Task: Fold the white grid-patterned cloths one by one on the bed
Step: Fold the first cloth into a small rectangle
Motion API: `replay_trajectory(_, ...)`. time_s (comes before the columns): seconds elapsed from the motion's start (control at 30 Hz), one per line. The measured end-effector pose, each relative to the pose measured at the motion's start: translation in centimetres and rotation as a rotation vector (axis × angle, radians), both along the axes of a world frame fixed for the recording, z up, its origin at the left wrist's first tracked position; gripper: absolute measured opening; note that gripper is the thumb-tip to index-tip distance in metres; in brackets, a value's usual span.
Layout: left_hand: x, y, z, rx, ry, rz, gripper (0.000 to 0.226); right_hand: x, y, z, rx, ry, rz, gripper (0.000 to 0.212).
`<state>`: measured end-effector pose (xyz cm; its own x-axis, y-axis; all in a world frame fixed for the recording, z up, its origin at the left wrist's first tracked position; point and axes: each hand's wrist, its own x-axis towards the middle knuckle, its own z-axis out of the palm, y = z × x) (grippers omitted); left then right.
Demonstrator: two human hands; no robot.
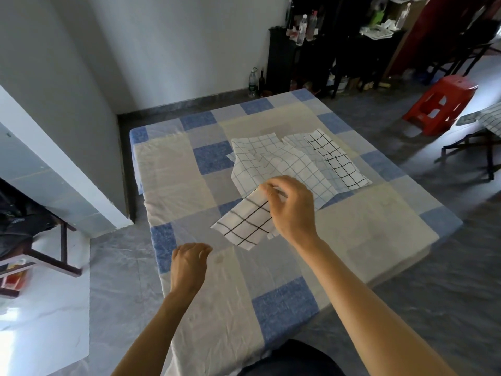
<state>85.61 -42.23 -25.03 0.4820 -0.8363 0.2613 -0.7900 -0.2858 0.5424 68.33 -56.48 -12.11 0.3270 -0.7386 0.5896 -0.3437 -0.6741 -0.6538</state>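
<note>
The left hand (pixel 189 264) hovers over the bed (pixel 173 169), fingers loosely curled, holding nothing. Just right of it, a white cloth (pixel 244 226) with a black grid hangs slack, one edge lifted off the sheet. The right hand (pixel 291 210) pinches that edge and hides part of it. Behind lies a rumpled pile (pixel 287 164) of overlapping grid cloths, blue-lined and black-lined; their number is unclear.

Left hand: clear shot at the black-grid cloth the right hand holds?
Probably yes. The left hand is empty, with only bare bed sheet between it and the black-grid cloth; the right hand pinches its far edge, leaving the near end free.
</note>
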Motion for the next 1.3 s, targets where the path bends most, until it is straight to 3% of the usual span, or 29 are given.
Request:
replay_trajectory(0.17, 0.0, -0.4, 1.2, -0.053, 0.177, 0.109, 0.014, -0.4, -1.6, -0.1, -0.083, 0.107, -0.010, 0.016)
replay_trajectory(0.33, -2.4, -3.9, 5.9, -0.147, 0.055, -0.102, 0.035, 0.9, 0.0, -2.9, 0.008, 0.167, 0.111, 0.026)
replay_trajectory(0.53, -2.5, -4.6, 8.4, -0.260, 0.038, -0.186, 0.011, 1.3, 1.0, -3.8, 0.042, 0.188, 0.215, 0.030)
replay_trajectory(0.73, -0.8, -4.4, 8.1, -0.242, 0.169, -0.021, 0.009, -0.3, -0.9, -5.3, 0.076, 0.346, 0.213, 0.019)
replay_trajectory(0.87, -0.4, -4.6, 8.3, -0.248, 0.205, 0.001, 0.009, -0.9, -1.7, -6.0, 0.117, 0.351, 0.205, 0.022)
replay_trajectory(1.03, -0.4, -5.3, 8.7, -0.229, 0.177, -0.013, 0.014, -0.4, -2.5, -5.6, 0.115, 0.313, 0.174, 0.018)
replay_trajectory(1.3, 2.0, -7.3, 9.0, -0.192, -0.020, -0.164, 0.011, 0.9, -5.5, -4.9, 0.086, 0.373, 0.201, 0.012)
